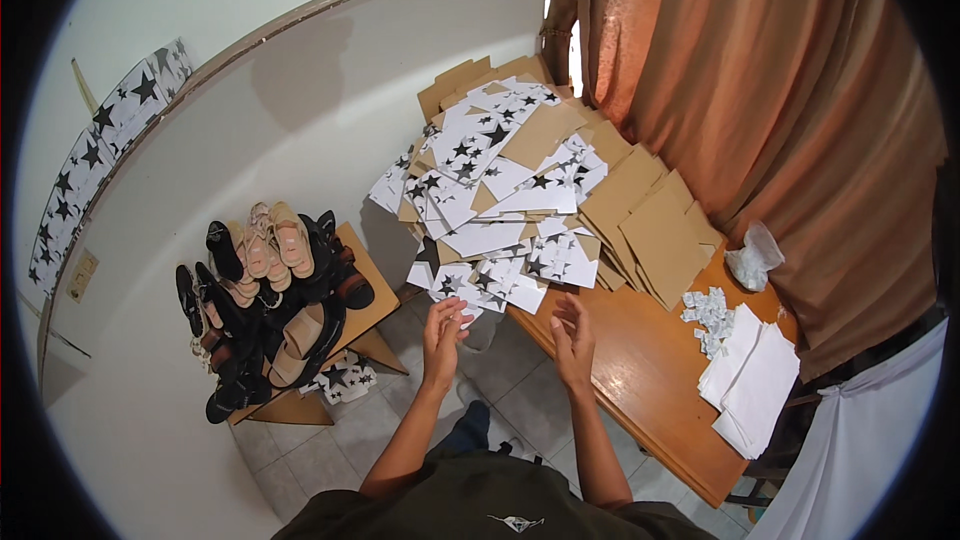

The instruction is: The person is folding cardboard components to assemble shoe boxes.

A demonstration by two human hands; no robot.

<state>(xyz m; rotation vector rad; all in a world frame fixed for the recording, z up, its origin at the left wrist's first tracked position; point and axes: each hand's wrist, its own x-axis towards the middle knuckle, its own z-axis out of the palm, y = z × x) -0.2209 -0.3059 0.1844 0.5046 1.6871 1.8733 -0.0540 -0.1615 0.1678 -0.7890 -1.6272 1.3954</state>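
Observation:
My left hand (pixel 441 338) is raised in front of me with its fingers loosely bent and apart, and nothing shows in it. Level with it, my right hand (pixel 573 344) is also empty, palm turned inward and fingers spread a little. Just beyond both hands lies a heap of flat cardboard box blanks (pixel 462 150), white with black and grey stars on one side. Behind my right hand, plain brown cardboard blanks (pixel 660 240) fan out in a stack. The wooden table (pixel 640 352) carries both piles, and its edge runs beside my right hand.
Paired sandals and shoes (pixel 290 250) crowd a small wooden stand (pixel 372 290) at the left. On the table's right lie white paper sheets (pixel 752 380), small white packets (pixel 708 320) and a clear plastic bag (pixel 754 258). Brown curtains (pixel 780 110) hang behind. Star-patterned boxes (pixel 100 155) line a ledge.

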